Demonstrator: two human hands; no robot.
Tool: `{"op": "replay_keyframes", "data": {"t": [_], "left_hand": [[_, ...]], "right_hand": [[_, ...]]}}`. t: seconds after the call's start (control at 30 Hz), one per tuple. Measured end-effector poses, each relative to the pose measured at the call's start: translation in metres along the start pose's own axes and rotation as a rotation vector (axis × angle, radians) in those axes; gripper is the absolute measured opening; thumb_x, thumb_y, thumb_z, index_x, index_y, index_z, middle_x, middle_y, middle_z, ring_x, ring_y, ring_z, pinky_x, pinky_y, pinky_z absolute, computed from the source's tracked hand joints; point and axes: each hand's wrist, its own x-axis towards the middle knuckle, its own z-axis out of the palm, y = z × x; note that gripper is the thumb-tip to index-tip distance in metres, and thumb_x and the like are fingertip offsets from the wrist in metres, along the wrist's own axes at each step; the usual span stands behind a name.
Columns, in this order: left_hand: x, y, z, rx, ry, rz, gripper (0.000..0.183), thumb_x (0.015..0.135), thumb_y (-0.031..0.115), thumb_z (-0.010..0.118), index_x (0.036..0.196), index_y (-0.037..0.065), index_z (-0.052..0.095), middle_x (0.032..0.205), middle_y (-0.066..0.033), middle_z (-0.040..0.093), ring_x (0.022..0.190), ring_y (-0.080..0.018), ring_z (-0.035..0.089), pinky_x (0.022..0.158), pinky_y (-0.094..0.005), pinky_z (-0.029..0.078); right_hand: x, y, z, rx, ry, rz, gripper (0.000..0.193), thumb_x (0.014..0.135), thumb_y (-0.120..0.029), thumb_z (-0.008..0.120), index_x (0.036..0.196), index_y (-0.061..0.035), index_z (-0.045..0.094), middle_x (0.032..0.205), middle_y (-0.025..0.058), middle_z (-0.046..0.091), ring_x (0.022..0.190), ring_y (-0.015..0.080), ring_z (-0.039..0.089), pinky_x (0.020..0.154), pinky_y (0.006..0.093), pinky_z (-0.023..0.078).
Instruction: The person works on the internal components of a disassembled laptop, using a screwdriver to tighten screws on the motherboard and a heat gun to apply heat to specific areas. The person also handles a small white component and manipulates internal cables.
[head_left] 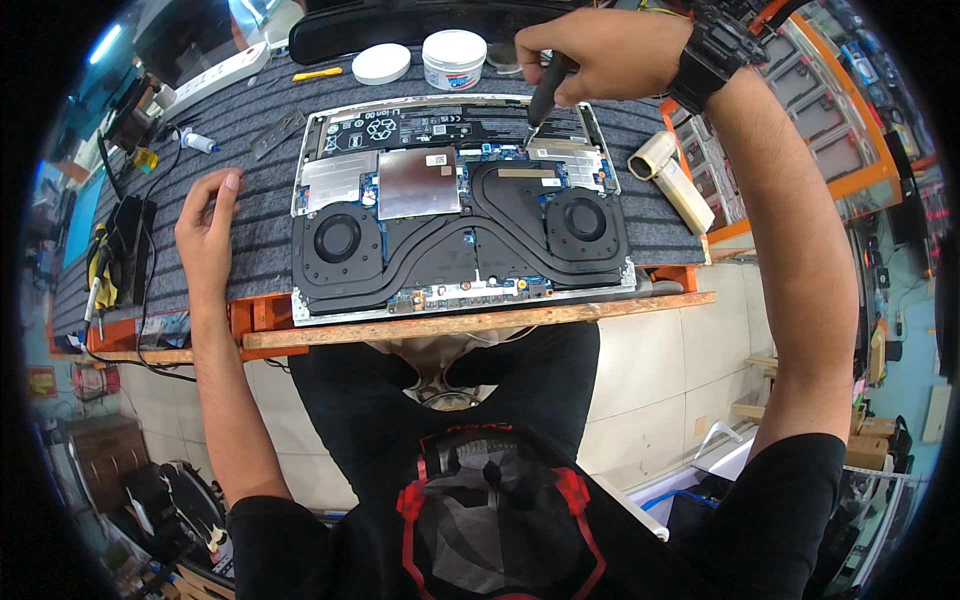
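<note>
An opened laptop [425, 255] lies on the grey ribbed mat, its inside facing up. It shows two round fans, dark heat pipes, a silver cover plate [418, 183] and a black battery [400, 128] along the far edge. My right hand [610, 55] grips the dark handle of a screwdriver [545, 92] from above. The screwdriver leans slightly, with its tip down at the board beside the battery, right of the middle. To the left of the laptop, my left hand [208, 225] rests on the mat, loosely bent and holding nothing.
A white tub [454, 62] and its round lid [381, 64] stand beyond the laptop, near a yellow pry tool [317, 74]. A cream-coloured handheld device [672, 180] lies at right, before an orange-framed parts rack [840, 120]. Cables and a small bottle [198, 141] lie at left.
</note>
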Motion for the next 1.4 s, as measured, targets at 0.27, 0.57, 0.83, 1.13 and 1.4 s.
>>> {"op": "replay_keyframes", "data": {"t": [0.27, 0.57, 0.83, 1.13, 1.4], "left_hand": [[0.000, 0.002, 0.001, -0.018, -0.001, -0.009, 0.026, 0.107, 0.024, 0.064, 0.117, 0.003, 0.075, 0.119, -0.0060, 0.072, 0.107, -0.0145, 0.068, 0.084, -0.0280, 0.054], [0.000, 0.002, 0.001, -0.039, 0.016, -0.015, 0.022, 0.105, 0.022, 0.066, 0.113, 0.003, 0.075, 0.119, -0.0056, 0.071, 0.105, -0.0118, 0.067, 0.082, -0.0254, 0.054], [0.001, 0.000, 0.001, -0.026, 0.013, -0.003, 0.022, 0.105, 0.021, 0.066, 0.113, 0.003, 0.076, 0.118, -0.0053, 0.071, 0.104, -0.0112, 0.067, 0.082, -0.0253, 0.054], [0.001, -0.005, -0.002, 0.000, -0.007, -0.020, 0.027, 0.107, 0.025, 0.064, 0.116, 0.003, 0.075, 0.120, -0.0066, 0.072, 0.106, -0.0155, 0.069, 0.084, -0.0291, 0.056], [-0.001, -0.004, 0.000, -0.005, -0.002, -0.042, 0.026, 0.107, 0.025, 0.064, 0.115, 0.003, 0.075, 0.119, -0.0065, 0.072, 0.106, -0.0154, 0.069, 0.084, -0.0284, 0.055]], "right_hand": [[0.007, 0.002, 0.008, -0.035, 0.011, 0.026, 0.033, 0.090, -0.037, 0.074, 0.095, -0.0052, 0.075, 0.094, 0.0187, 0.075, 0.095, 0.0383, 0.072, 0.083, 0.0475, 0.056], [0.009, -0.003, 0.003, 0.008, 0.034, -0.024, 0.026, 0.085, -0.028, 0.079, 0.096, -0.0056, 0.076, 0.094, 0.0166, 0.075, 0.094, 0.0356, 0.072, 0.082, 0.0451, 0.056], [-0.016, -0.011, -0.008, 0.077, 0.112, 0.048, 0.026, 0.088, -0.026, 0.077, 0.104, -0.0048, 0.076, 0.095, 0.0163, 0.076, 0.091, 0.0330, 0.073, 0.081, 0.0429, 0.057], [-0.095, 0.020, 0.042, 0.167, 0.252, 0.073, 0.025, 0.087, -0.010, 0.080, 0.110, -0.0022, 0.072, 0.103, 0.0116, 0.073, 0.094, 0.0274, 0.072, 0.085, 0.0369, 0.058], [-0.107, 0.015, 0.053, 0.166, 0.235, 0.125, 0.025, 0.091, -0.020, 0.079, 0.112, -0.0059, 0.077, 0.104, 0.0135, 0.076, 0.096, 0.0280, 0.073, 0.088, 0.0372, 0.057]]}}
